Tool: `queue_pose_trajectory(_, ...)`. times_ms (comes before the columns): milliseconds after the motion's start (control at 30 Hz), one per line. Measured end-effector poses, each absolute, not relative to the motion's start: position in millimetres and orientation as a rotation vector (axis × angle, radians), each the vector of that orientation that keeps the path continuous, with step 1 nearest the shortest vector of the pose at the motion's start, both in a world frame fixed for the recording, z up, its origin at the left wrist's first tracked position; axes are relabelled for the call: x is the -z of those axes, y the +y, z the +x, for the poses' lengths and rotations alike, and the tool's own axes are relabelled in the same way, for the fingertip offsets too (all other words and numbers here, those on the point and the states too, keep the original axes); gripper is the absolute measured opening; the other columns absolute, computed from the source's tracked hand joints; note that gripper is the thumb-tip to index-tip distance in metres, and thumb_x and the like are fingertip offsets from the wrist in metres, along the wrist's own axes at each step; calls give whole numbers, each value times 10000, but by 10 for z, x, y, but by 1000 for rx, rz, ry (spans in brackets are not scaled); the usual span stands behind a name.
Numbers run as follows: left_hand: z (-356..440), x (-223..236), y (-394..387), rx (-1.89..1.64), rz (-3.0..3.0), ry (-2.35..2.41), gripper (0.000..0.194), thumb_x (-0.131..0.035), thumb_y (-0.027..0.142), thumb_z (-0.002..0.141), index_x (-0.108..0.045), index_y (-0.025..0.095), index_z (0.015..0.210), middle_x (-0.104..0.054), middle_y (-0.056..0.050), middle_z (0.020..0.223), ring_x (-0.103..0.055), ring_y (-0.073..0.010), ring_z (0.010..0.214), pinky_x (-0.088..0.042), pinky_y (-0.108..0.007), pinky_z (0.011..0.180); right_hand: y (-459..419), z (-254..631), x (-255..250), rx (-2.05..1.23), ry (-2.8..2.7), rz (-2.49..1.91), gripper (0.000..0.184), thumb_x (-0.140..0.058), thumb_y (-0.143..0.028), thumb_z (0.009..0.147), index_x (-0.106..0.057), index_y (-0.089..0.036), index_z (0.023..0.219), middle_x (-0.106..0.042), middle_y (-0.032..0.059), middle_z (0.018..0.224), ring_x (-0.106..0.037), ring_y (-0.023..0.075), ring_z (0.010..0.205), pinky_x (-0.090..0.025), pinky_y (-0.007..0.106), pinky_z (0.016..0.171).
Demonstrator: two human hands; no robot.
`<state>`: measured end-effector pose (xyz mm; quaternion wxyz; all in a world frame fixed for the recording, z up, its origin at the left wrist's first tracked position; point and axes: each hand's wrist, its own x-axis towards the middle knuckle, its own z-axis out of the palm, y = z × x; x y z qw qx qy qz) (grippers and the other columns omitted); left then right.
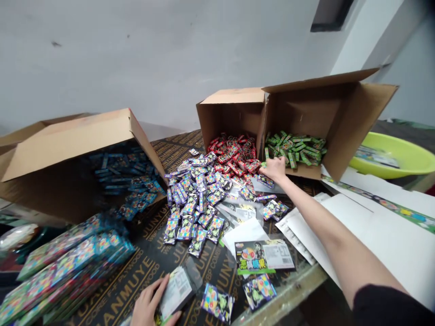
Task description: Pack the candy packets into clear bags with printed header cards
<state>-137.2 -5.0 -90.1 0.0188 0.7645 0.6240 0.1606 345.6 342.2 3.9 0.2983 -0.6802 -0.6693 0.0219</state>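
Note:
My left hand point(148, 304) at the bottom edge is shut on a clear plastic packet with a barcode label point(175, 292). My right hand point(275, 169) reaches to the far edge of a heap of purple foil sachets point(192, 199), close to red sachets point(231, 156) and green packets point(294, 149). Those red and green ones lie in the mouths of tipped cardboard boxes point(231, 106). Whether my right hand grips anything is hidden by its bunched fingers. Blue packets point(125, 174) spill from another tipped box point(64, 149) on the left.
Stacks of colourful sachet strips point(64, 267) lie at lower left on a black plywood tabletop with gold lettering point(142, 283). Loose sachets and a printed card point(254, 257) sit near its front edge. White card sheets point(374, 226) lie right, beside a green plastic basin point(397, 154).

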Motion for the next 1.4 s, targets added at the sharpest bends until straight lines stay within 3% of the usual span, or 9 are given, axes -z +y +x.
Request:
queue_pose_trajectory(200, -998, 488, 72, -732, 2145, 1967, 592, -632, 456, 684, -513, 253, 1227, -522, -101, 1240, -460, -300, 1157, -225, -550, 1033, 2439, 2821, -27, -460, -1640, -1502, 508, -432, -516, 781, -682, -85, 880, -689, 98, 757, -602, 182, 623, -454, 297, 568)
queue_pose_trajectory(367, -300, -26, 402, -1169, 1118, 1516, 481, -592, 453, 742, -549, 189, 1142, -615, -108, 1077, -588, -242, 992, -434, -418, 900, 1432, 1929, 36, -704, -1716, -1123, 352, -597, -374, 744, -646, -194, 1043, -688, 65, 948, -625, 213, 816, -492, 366, 740)
queue_pose_trajectory(533, -132, -76, 545, -1268, 464, 996, 358, -598, 426, 763, -555, 170, 1008, -650, -57, 870, -632, -142, 707, -515, -319, 722, 909, 1476, 117, -513, -2049, -765, 462, -586, -223, 757, -531, -301, 1209, -636, 35, 1101, -562, 236, 987, -427, 434, 873)
queue_pose_trajectory(733, -372, -5, 374, -1355, 501, 998, 369, -651, 353, 735, -520, 184, 1035, -639, -46, 944, -624, -120, 707, -506, -262, 678, 735, 1453, 35, -484, -2050, -941, 727, -717, -400, 644, -418, -291, 1298, -346, 80, 1401, -353, 329, 1235, -280, 538, 995)
queue_pose_trajectory(867, -342, -77, 252, -1502, 582, 956, 457, -682, 262, 702, -425, 229, 1078, -630, 1, 901, -623, -116, 747, -489, -283, 753, 503, 1279, 13, -916, -1737, -989, 602, -636, -412, 729, -411, -304, 1277, -451, 77, 1294, -453, 280, 1155, -368, 485, 967)
queue_pose_trajectory(1033, -242, -151, 31, -1538, 846, 1049, 552, -778, 165, 536, -419, 225, 951, -602, -34, 1050, -602, -172, 937, -461, -293, 826, 452, 1114, 75, -1581, -1158, -924, 419, -546, -391, 795, -447, -265, 1182, -614, 35, 903, -612, 190, 766, -519, 352, 681)
queue_pose_trajectory(1100, -258, -146, -50, -1432, 860, 1086, 523, -771, 210, 556, -441, 208, 962, -617, -45, 1000, -613, -170, 886, -472, -274, 770, 510, 1148, 62, -1575, -1152, -912, 405, -621, -363, 736, -497, -259, 1108, -618, 19, 886, -602, 176, 759, -506, 307, 655)
queue_pose_trajectory(1233, -333, -76, -119, -1273, 717, 1135, 460, -724, 296, 640, -470, 177, 1004, -571, 58, 588, -525, -65, 486, -360, -151, 470, 556, 1243, -20, -1538, -1576, -892, 312, -581, -406, 763, -587, -225, 1017, -623, 48, 990, -586, 188, 846, -481, 322, 717)
queue_pose_trajectory(1400, -369, 35, -125, -1307, 609, 1191, 492, -732, 356, 624, -471, 171, 998, -609, 33, 606, -543, -87, 484, -363, -165, 467, 423, 1229, -78, -898, -2142, -826, 788, -716, -360, 598, -386, -250, 1305, -407, 90, 1335, -356, 294, 1230, -289, 451, 999)
